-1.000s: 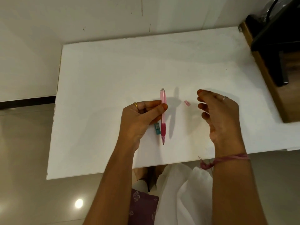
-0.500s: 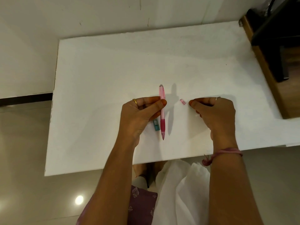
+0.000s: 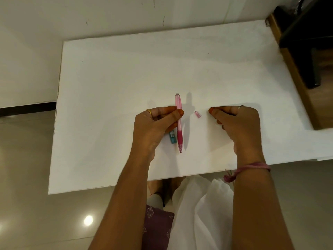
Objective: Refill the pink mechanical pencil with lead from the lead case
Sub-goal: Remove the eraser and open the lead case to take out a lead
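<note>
My left hand point(image 3: 155, 127) pinches the pink mechanical pencil point(image 3: 179, 112) between thumb and fingers. The pencil stands over the white table point(image 3: 108, 87), tip toward me, its top end uncapped. The teal lead case point(image 3: 172, 138) pokes out from under that hand beside the pencil's grip; whether the hand holds it I cannot tell. The small pink cap point(image 3: 197, 114) lies on the table just right of the pencil. My right hand point(image 3: 237, 127) rests on the table with its fingers curled, fingertips a little to the right of the cap and not touching it. I see nothing in it.
A wooden shelf with a dark object point(image 3: 304, 51) stands at the table's right end. A white wall runs behind the table. White cloth point(image 3: 207, 204) lies in my lap below the near edge.
My right hand came down from a relaxed hover to the table beside the cap and curled its fingers. My left hand kept its hold on the pencil.
</note>
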